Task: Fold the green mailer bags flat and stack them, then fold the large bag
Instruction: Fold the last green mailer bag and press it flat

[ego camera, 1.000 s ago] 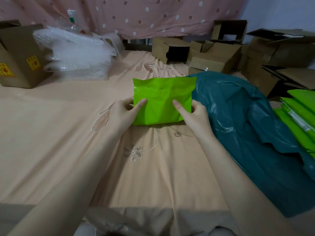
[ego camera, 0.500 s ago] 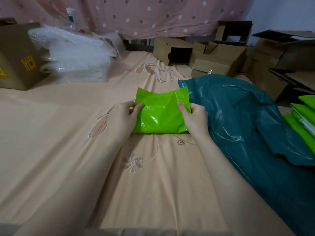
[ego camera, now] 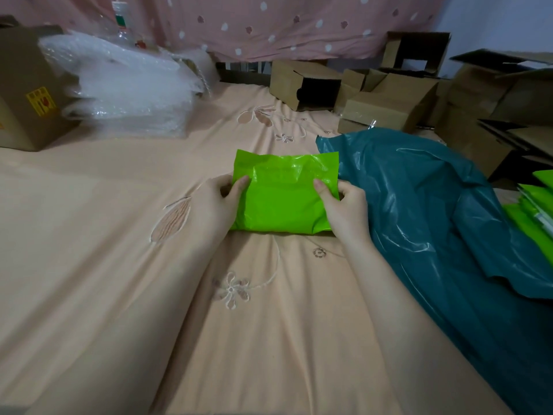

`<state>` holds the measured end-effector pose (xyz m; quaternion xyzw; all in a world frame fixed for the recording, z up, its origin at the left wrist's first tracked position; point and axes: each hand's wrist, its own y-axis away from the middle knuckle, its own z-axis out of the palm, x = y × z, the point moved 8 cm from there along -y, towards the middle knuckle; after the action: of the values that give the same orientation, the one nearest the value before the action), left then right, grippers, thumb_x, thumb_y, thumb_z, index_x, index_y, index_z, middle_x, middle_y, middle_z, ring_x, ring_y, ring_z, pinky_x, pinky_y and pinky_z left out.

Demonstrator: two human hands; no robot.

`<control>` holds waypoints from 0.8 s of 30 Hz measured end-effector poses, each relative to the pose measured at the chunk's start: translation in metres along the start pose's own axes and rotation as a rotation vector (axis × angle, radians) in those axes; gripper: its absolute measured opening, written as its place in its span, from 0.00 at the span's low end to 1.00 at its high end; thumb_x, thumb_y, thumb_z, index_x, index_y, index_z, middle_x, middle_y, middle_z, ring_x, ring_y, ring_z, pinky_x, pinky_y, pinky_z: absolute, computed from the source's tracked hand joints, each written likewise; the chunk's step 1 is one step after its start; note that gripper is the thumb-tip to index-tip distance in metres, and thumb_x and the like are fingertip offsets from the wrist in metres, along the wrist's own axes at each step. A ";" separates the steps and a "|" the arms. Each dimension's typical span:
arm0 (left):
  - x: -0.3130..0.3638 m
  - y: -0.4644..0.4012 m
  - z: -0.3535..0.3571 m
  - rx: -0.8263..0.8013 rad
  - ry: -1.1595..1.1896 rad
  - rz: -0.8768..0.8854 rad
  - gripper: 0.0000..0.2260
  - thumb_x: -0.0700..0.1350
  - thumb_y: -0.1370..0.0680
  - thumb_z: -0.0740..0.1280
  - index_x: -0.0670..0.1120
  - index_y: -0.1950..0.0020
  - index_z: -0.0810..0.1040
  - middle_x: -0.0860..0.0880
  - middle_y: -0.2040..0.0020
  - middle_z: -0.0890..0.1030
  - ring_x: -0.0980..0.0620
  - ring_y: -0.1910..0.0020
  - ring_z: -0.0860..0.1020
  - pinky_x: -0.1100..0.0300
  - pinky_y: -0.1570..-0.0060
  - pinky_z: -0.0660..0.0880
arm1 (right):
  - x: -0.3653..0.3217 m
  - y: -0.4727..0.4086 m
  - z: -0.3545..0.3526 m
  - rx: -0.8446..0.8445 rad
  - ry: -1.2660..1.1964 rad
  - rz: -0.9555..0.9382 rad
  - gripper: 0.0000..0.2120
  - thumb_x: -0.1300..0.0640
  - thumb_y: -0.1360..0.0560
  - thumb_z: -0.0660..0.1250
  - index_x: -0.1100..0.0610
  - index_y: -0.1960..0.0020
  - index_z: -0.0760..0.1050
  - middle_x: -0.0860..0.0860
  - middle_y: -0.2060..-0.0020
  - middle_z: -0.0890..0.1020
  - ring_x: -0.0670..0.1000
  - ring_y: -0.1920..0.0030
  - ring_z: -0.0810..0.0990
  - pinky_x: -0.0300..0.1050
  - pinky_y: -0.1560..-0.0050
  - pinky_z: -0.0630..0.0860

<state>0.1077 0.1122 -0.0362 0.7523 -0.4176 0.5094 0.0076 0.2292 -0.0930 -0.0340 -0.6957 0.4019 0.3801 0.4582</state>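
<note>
1. A green mailer bag lay on the peach bedsheet in the middle of the view, its near edge resting on the sheet and its far edge crinkled and slightly raised.
2. The left hand held the bag's left edge, its grip clamped on the plastic with the thumb on top and the fingers tucked behind.
3. The right hand held the bag's right edge the same way, its grip clamped with the thumb pressed on the upper face.
4. Both forearms reached in from the bottom of the view, resting low over the sheet.
5. A large teal bag sprawled in loose folds just to the right of the green mailer, its left edge touching or nearly touching the mailer's right side.
6. A stack of green mailers sat at the far right edge, beyond the teal bag.
7. A pile of bubble wrap lay at the far left, beside a cardboard box carrying a yellow sticker.
8. More cardboard boxes stood at the far right, in front of a pink spotted curtain.
</note>
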 end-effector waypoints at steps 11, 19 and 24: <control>0.005 0.004 0.007 -0.113 0.758 -0.158 0.07 0.45 0.23 0.66 0.50 0.53 0.84 0.49 0.53 0.85 0.50 0.52 0.80 0.51 0.46 0.75 | -0.014 0.002 -0.007 -0.005 -0.243 -0.024 0.03 0.55 0.27 0.71 0.49 0.59 0.81 0.51 0.42 0.80 0.48 0.42 0.78 0.44 0.42 0.74; 0.002 0.007 0.009 -0.118 0.909 -0.254 0.11 0.44 0.23 0.66 0.39 0.45 0.81 0.40 0.47 0.83 0.42 0.46 0.80 0.44 0.41 0.74 | -0.018 0.009 0.003 -0.111 -0.503 0.148 0.04 0.56 0.26 0.68 0.54 0.57 0.81 0.49 0.59 0.85 0.49 0.54 0.83 0.46 0.51 0.80; 0.002 0.006 0.004 -0.063 0.894 -0.280 0.09 0.44 0.24 0.68 0.41 0.49 0.83 0.42 0.52 0.84 0.45 0.49 0.81 0.46 0.43 0.75 | -0.016 0.008 -0.001 -0.058 -0.473 0.137 0.10 0.56 0.25 0.68 0.64 0.58 0.80 0.57 0.62 0.81 0.54 0.58 0.79 0.49 0.55 0.76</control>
<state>0.1074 0.1048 -0.0389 0.5077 -0.2832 0.7646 0.2784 0.2156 -0.0922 -0.0220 -0.5712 0.3186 0.5740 0.4928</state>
